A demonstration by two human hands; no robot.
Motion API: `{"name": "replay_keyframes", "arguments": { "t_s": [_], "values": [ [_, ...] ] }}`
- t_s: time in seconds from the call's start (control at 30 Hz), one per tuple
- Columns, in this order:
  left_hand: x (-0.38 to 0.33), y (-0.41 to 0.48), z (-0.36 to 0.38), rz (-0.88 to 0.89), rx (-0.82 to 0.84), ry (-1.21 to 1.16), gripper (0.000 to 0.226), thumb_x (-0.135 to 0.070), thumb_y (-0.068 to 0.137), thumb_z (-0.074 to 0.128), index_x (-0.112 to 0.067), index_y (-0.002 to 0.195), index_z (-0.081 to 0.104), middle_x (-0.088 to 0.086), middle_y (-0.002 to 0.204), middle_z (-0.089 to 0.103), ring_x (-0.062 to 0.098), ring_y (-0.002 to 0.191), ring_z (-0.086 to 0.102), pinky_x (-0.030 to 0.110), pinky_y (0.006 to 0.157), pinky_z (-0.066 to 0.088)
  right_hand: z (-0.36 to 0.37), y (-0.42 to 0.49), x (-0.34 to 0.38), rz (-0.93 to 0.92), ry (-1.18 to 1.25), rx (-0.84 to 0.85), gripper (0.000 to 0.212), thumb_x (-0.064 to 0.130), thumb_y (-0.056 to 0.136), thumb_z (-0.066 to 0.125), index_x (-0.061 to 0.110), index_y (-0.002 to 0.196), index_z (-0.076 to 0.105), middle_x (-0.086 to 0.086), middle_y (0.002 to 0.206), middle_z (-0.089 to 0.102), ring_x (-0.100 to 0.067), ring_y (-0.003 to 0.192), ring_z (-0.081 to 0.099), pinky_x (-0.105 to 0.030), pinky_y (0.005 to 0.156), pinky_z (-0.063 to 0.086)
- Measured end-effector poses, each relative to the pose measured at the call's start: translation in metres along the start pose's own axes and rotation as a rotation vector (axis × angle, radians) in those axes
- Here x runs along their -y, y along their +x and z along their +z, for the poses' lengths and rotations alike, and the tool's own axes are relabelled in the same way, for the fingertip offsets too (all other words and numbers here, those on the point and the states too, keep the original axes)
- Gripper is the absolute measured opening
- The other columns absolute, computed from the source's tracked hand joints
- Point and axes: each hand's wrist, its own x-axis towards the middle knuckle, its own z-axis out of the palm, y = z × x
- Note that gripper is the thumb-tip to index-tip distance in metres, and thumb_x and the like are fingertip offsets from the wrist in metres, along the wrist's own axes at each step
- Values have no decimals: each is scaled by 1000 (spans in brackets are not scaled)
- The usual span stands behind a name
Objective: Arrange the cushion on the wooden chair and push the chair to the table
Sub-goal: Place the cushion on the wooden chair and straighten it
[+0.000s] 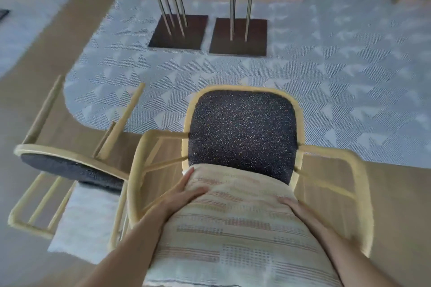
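Left hand (186,193) and right hand (297,211) lie straight-fingered on the cushion (233,230); uneven pressure could slide it off the chair (242,133).

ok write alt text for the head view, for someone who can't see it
A left hand and right hand rest flat on a striped cushion on a wooden chair with a dark seat. A second chair stands to its left; table legs rise ahead on patterned carpet.

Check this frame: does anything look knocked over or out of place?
Yes. Left of the wooden chair, a second chair lies tipped over, legs pointing away, with a white cushion on the floor beneath it.
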Motion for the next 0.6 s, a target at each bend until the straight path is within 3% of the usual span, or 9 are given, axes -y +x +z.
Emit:
{"name": "replay_keyframes", "arguments": {
  "t_s": [0.07, 0.17, 0.23, 0.27, 0.3, 0.37, 0.5, 0.6],
  "values": [
    [-22, 22, -8, 12, -10, -45, 89, -53, 84, 83, -60, 156, 31, 6, 163, 45, 8, 109, 59, 14, 81, 48, -10, 14, 25, 23, 33, 18, 33, 23, 101, 64, 2, 125, 71, -16, 113, 75, -30, 102, 71, -36, 86, 55],
    [-48, 51, -15, 5, 11, -14, 82, -45, 91, 80, -56, 158, 34, 9, 162, 43, 11, 109, 58, 12, 78, 48, -25, 37, 54, 79, 45, 48, 39, 29, 102, 63, 3, 130, 69, -21, 127, 71, -37, 118, 67, -44, 106, 51],
    [-65, 64, -21, -17, 25, -17, 80, -43, 93, 79, -53, 158, 35, 9, 162, 43, 2, 97, 56, 2, 61, 46, -32, 49, 70, 130, 68, 85, 38, 31, 103, 61, 5, 128, 69, -20, 122, 73, -33, 109, 70, -39, 95, 54],
    [-73, 70, -23, -26, 26, 5, 79, -43, 94, 78, -52, 159, 34, 8, 163, 42, 2, 98, 55, 0, 63, 45, -35, 55, 77, 154, 79, 102, 35, 32, 103, 60, 6, 123, 71, -19, 113, 76, -31, 99, 72, -36, 84, 55],
    [-79, 75, -25, -25, 27, 42, 79, -44, 94, 77, -52, 160, 34, 8, 164, 41, 7, 106, 54, 3, 76, 46, -37, 60, 85, 171, 88, 120, 32, 32, 104, 59, 7, 116, 73, -16, 100, 78, -28, 88, 73, -34, 76, 55],
    [-93, 85, -31, -31, 26, 76, 78, -46, 94, 76, -51, 160, 35, 7, 167, 39, 15, 121, 49, 21, 98, 41, -42, 66, 102, 193, 100, 144, 29, 32, 105, 56, 7, 109, 71, -14, 86, 77, -26, 78, 70, -33, 69, 53],
    [-119, 114, -44, -62, 36, 175, 75, -52, 96, 72, -48, 161, 35, 7, 171, 32, 28, 148, 42, 32, 111, 33, -52, 78, 139, 160, 64, 162, 28, 32, 106, 55, 9, 118, 65, -16, 103, 71, -27, 92, 67, -33, 78, 52],
    [-141, 135, -53, -78, 82, 219, 77, -56, 99, 65, -43, 165, 28, 6, 173, 30, 29, 155, 36, 32, 115, 30, -66, 83, 164, 120, 46, 183, 28, 34, 105, 56, 13, 121, 66, -15, 114, 72, -27, 104, 68, -33, 81, 53]
  ]
}}
